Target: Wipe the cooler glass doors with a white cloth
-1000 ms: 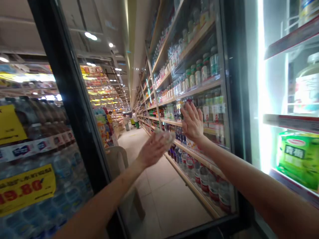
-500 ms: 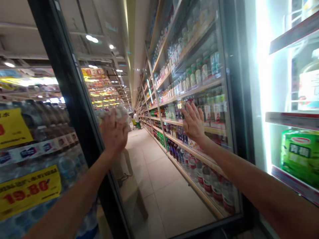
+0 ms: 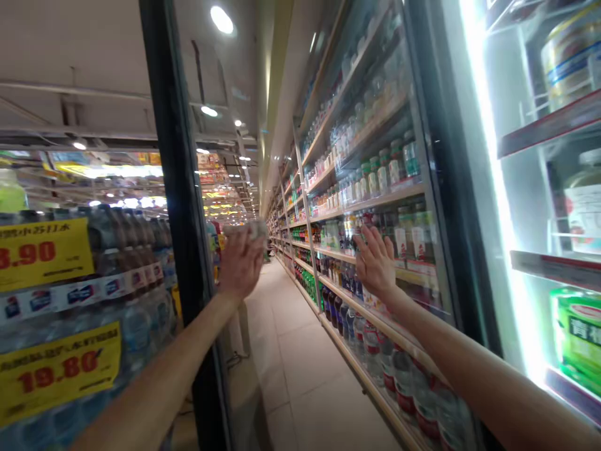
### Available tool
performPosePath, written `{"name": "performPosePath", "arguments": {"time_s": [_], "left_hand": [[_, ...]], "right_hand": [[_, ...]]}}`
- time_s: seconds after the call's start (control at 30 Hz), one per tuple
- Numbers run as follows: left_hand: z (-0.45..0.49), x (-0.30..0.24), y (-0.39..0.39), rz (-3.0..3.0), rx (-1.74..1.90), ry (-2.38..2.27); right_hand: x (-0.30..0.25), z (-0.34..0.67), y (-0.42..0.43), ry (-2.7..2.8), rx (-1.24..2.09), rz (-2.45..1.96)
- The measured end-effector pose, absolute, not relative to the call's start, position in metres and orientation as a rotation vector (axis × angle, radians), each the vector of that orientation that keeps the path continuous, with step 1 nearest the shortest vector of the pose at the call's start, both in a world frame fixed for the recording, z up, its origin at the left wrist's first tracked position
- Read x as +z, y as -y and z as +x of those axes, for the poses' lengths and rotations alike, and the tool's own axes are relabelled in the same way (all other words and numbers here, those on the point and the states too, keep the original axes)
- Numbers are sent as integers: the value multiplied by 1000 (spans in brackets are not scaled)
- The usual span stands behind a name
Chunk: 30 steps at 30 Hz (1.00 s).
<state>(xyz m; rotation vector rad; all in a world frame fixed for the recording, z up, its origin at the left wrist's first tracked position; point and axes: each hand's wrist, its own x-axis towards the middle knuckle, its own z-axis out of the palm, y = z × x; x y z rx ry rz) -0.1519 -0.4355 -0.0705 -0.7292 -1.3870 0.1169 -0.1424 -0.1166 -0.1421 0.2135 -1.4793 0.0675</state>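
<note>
A glass cooler door with a dark frame stands swung out in front of me. My left hand is on the glass near the left frame. A crumpled pale cloth is under its fingers, pressed toward the pane; motion blurs it slightly. My right hand rests on the glass farther right, fingers spread and nothing in it. Shelves of drink bottles show in or through the pane behind that hand.
At right, the lit cooler interior holds a green pack and a large can on shelves. Stacked bottled water with yellow price signs stands at left, beyond the door frame. A tiled floor runs into the distance.
The view has turned, so the door frame stands more upright and the scene sits lower and farther right. My left hand remains over the cloth, my right hand on the glass.
</note>
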Motion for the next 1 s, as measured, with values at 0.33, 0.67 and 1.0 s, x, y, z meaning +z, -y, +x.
{"name": "performPosePath", "arguments": {"time_s": [0.33,0.67,1.0], "left_hand": [[-139,-171,368,-1107,242,1458],[-143,-158,380,-850,1,1493],[-147,-174,382,-573,-6,1552]], "right_hand": [[-158,-113,166,1528,219,486],[-174,-126,220,1643,236,574],[-165,-137,39,1282,174,-108]]}}
